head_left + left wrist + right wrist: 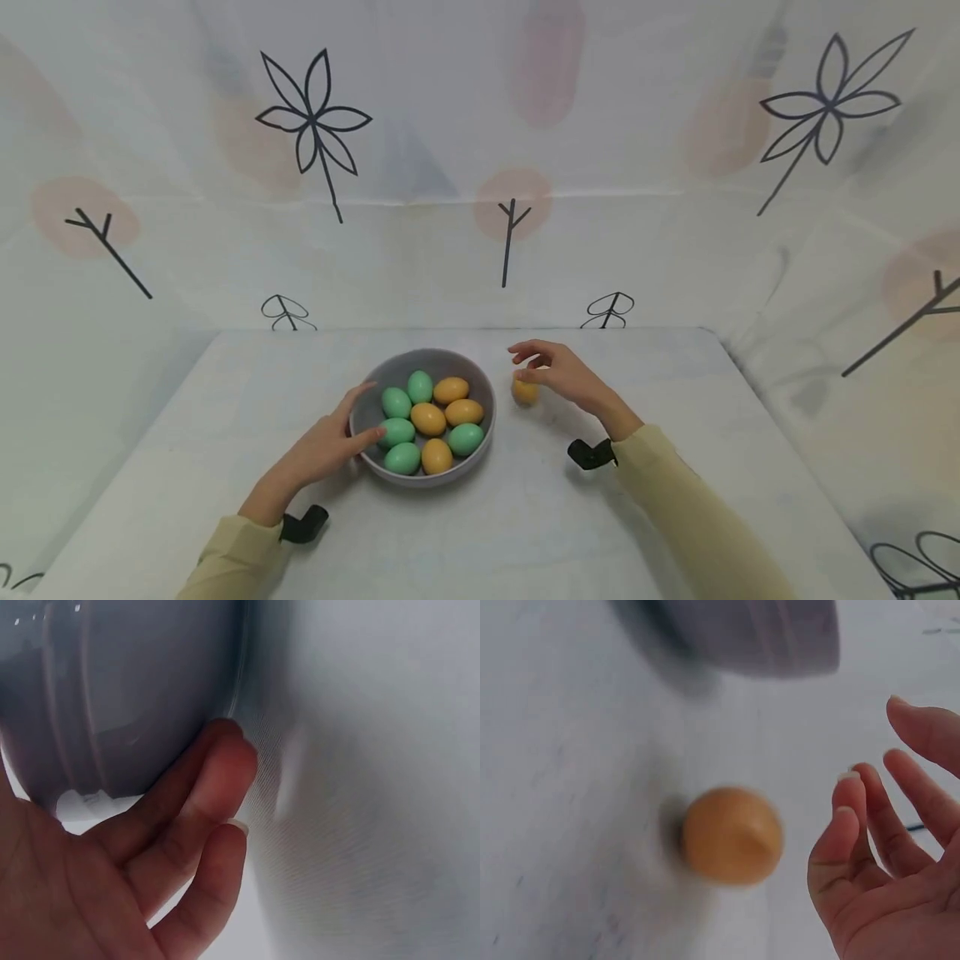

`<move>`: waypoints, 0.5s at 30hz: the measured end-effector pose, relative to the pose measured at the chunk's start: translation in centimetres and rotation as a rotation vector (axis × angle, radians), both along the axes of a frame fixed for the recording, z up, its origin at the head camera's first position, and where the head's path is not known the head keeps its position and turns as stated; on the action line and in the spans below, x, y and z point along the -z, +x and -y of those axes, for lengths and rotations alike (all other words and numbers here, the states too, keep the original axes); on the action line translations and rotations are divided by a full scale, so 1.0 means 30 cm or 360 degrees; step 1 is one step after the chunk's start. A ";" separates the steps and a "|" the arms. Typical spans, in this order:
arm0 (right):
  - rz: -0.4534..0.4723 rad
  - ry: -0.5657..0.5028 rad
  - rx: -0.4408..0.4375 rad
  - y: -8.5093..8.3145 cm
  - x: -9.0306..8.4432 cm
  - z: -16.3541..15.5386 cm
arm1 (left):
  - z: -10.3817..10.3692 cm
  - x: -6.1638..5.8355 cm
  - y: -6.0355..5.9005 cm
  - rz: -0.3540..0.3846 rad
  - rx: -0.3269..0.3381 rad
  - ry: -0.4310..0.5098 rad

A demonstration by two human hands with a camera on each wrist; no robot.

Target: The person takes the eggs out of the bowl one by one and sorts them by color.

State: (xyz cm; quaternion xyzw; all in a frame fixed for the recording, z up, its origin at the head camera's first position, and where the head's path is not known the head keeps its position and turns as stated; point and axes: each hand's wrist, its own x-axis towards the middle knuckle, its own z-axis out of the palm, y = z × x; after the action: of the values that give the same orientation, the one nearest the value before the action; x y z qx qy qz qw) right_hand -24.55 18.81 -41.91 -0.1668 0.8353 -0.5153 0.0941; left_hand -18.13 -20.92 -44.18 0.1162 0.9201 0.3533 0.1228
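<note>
Orange egg (524,392) lies out at the bowl's (480,421) three o'clock under the open right hand (564,375); eight eggs remain inside; left hand (330,446) steadies the rim, fingers straight.

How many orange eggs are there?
5. Four orange eggs lie in the gray bowl among green ones; one orange egg sits on the table beside the bowl, under the right hand. More may be hidden.

Head view: above, looking forward-down over desk (525,533). Wrist views: very close, low, sideways; all share bowl (480,392).
</note>
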 end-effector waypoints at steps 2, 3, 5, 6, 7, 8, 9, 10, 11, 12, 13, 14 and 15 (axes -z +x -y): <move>-0.0024 -0.0026 -0.0069 0.004 -0.024 0.031 | 0.002 0.000 -0.003 0.0026 0.0019 0.0008; -0.0032 -0.0027 -0.0097 0.006 -0.037 0.047 | 0.002 0.000 -0.005 0.0032 0.0025 0.0012; -0.0050 -0.0038 -0.0167 0.006 -0.061 0.080 | 0.001 -0.001 -0.007 0.0067 0.0033 0.0034; -0.0057 -0.0040 -0.0199 0.005 -0.072 0.096 | 0.001 -0.002 -0.008 0.0088 0.0034 0.0048; -0.0063 -0.0048 -0.0235 0.004 -0.082 0.112 | 0.001 -0.002 -0.010 0.0101 0.0033 0.0059; -0.0065 -0.0055 -0.0269 0.003 -0.092 0.129 | 0.001 -0.003 -0.011 0.0112 0.0030 0.0071; -0.0068 -0.0051 -0.0299 0.001 -0.100 0.145 | 0.001 -0.003 -0.012 0.0125 0.0027 0.0082; -0.0071 -0.0053 -0.0333 -0.003 -0.106 0.161 | 0.000 -0.002 -0.013 0.0134 0.0026 0.0087; -0.0068 -0.0052 -0.0364 -0.006 -0.112 0.178 | 0.000 -0.002 -0.014 0.0143 0.0025 0.0094; -0.0057 -0.0055 -0.0401 -0.011 -0.117 0.193 | 0.000 -0.001 -0.014 0.0148 0.0023 0.0098; -0.0042 -0.0057 -0.0437 -0.016 -0.121 0.209 | 0.000 0.000 -0.015 0.0149 0.0021 0.0099; -0.0028 -0.0048 -0.0467 -0.022 -0.124 0.225 | -0.001 0.001 -0.016 0.0147 0.0019 0.0097; -0.0019 -0.0032 -0.0502 -0.027 -0.128 0.241 | -0.001 0.002 -0.017 0.0144 0.0018 0.0093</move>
State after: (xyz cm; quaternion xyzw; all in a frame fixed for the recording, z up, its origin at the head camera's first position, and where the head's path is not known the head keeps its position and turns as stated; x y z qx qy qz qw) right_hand -25.37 11.58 -38.08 -0.2999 0.7941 -0.5016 0.1672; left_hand -18.63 -20.90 -44.23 0.1089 0.9022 0.3843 0.1629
